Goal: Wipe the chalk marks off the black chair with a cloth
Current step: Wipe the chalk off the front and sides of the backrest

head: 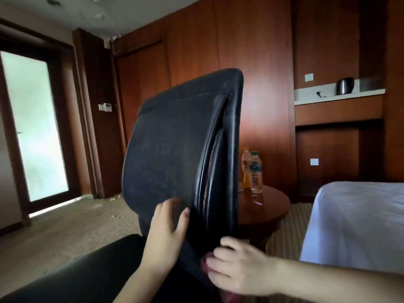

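Head view: a black chair (175, 138) fills the centre of the frame, its backrest tilted and faint pale chalk marks (157, 178) streaking the lower part of the dark fabric. The left hand (167, 228), at lower centre, lies against the backrest's lower edge, fingers mostly straight and thumb pressed to the fabric, steadying it. The right hand (238, 267), at lower right, has its fingers curled round a pinkish cloth (206, 262), held low against the chair's glossy rear frame.

Behind the chair, centre right, two bottles (251, 169) stand close to the near edge of a round wooden table (271, 206); a white-covered bed (358, 221) occupies the right of the frame.

The risks, as they appear: a hard stroke could swing the tilted backrest toward the table and topple the bottles, and chalk may simply smear deeper into the fabric if the cloth is rubbed dry. The flat, steadying left hand could also slip.
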The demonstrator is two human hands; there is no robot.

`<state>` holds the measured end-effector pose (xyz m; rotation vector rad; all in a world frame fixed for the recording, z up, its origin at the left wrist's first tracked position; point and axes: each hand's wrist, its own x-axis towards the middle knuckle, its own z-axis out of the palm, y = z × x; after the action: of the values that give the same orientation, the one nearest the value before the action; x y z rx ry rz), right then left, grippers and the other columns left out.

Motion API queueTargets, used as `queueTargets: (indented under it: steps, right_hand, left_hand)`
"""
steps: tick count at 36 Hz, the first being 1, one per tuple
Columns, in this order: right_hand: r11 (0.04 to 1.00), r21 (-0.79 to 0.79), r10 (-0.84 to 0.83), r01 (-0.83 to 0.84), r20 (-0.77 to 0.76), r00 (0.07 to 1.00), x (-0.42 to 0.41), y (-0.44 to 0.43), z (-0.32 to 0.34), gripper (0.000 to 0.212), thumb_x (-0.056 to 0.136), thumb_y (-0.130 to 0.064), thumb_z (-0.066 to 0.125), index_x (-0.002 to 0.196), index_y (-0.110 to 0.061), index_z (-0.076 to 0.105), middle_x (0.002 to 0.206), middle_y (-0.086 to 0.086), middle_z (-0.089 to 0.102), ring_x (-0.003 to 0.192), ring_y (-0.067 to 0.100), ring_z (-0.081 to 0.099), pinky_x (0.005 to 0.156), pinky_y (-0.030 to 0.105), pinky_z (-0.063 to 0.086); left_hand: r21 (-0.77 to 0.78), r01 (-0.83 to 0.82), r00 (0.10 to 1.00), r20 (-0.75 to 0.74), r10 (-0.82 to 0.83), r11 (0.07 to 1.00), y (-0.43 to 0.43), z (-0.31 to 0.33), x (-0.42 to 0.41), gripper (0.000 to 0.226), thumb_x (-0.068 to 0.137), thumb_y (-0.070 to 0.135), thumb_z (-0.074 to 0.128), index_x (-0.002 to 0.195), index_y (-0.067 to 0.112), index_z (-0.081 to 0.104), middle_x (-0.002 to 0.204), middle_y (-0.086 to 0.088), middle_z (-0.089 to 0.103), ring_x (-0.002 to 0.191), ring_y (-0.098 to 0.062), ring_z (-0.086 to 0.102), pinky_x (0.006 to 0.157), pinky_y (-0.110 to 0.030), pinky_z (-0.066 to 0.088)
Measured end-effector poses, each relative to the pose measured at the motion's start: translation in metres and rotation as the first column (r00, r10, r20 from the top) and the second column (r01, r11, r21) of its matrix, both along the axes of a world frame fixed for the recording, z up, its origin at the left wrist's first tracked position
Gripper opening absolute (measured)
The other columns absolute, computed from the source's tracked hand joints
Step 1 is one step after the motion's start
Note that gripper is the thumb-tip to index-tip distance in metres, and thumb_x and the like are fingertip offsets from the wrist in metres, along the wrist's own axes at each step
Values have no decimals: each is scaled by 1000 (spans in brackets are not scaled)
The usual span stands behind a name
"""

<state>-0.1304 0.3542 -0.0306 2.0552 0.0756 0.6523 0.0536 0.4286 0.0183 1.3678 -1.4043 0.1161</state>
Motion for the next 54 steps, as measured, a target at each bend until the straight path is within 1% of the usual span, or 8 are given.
queueTargets:
  steps: [7, 18, 22, 26, 34, 46, 51, 54]
  right_hand:
    - [933, 127, 135, -338, 745, 653, -22, -24, 151, 27, 86, -3, 48, 83, -7, 75, 97, 8, 71, 84, 22, 46, 77, 32, 38]
    - [727, 205, -13, -656, 958, 286, 26, -52, 197, 23, 81, -6, 38, 83, -3, 61, 88, -5, 48, 83, 10, 50, 76, 9, 37]
    - [808, 298, -12, -508, 871, 491, 22, -54, 199, 24, 82, -8, 38, 83, -3, 62, 88, 1, 52, 86, 17, 50, 80, 16, 38]
    - [978, 202, -103, -50, 680, 726, 5, -64, 231, 11, 75, 3, 54, 79, -3, 62, 82, 11, 57, 76, 31, 51, 71, 40, 49]
    - [890, 456, -404, 25, 761, 507, -2, -75, 350, 26, 92, 4, 41, 95, -5, 65, 104, 11, 56, 103, 28, 42, 87, 37, 40]
    - [635, 772, -598, 21, 475, 646, 5, -72, 331, 60, 93, -34, 58, 146, -19, 37, 154, 2, 29, 135, 25, 38, 103, 34, 38]
    - [791, 599, -365, -125, 627, 688, 3, -70, 290, 34, 98, -9, 46, 128, -17, 62, 146, -4, 45, 140, 26, 32, 117, 35, 24]
    - [860, 500, -384, 105, 496, 779, 7, -77, 277, 36, 98, -4, 44, 126, -17, 62, 143, -3, 49, 147, 26, 14, 120, 35, -7]
  left_hand:
    - [-86, -156, 964, 206, 171, 984, -13, 42, -49, 76, 86, 51, 55, 149, 21, 24, 150, 0, 30, 138, -19, 29, 111, -46, 30]
    - [-91, -251, 915, 304, 267, 964, -25, 40, -63, 92, 76, 39, 73, 150, 19, 22, 143, -7, 39, 131, -27, 42, 99, -47, 40]
    - [45, -293, 911, 317, 265, 955, -18, 40, -62, 95, 81, 50, 63, 151, 25, 3, 147, 1, 25, 137, -17, 31, 105, -39, 36]
    - [24, -318, 890, 351, 290, 948, -20, 30, -49, 95, 52, 57, 68, 134, 15, 45, 112, -5, 62, 92, -22, 68, 63, -39, 56]
    - [111, -409, 859, 381, 341, 906, -19, 20, -36, 87, 44, 65, 37, 116, 22, 57, 95, -1, 67, 67, -17, 69, 47, -33, 54]
    - [76, -319, 948, 8, 319, 945, -20, 24, -26, 109, 43, 79, 36, 132, 18, 54, 128, -10, 55, 113, -33, 57, 93, -47, 46]
    - [52, -311, 948, 90, 306, 949, -25, 31, -32, 131, 42, 102, 5, 139, 23, 46, 132, -1, 53, 114, -28, 58, 88, -44, 48]
    - [87, -316, 919, 277, 281, 945, -37, 36, -32, 91, 66, 83, 27, 126, 18, 49, 105, -2, 68, 78, -20, 71, 51, -34, 56]
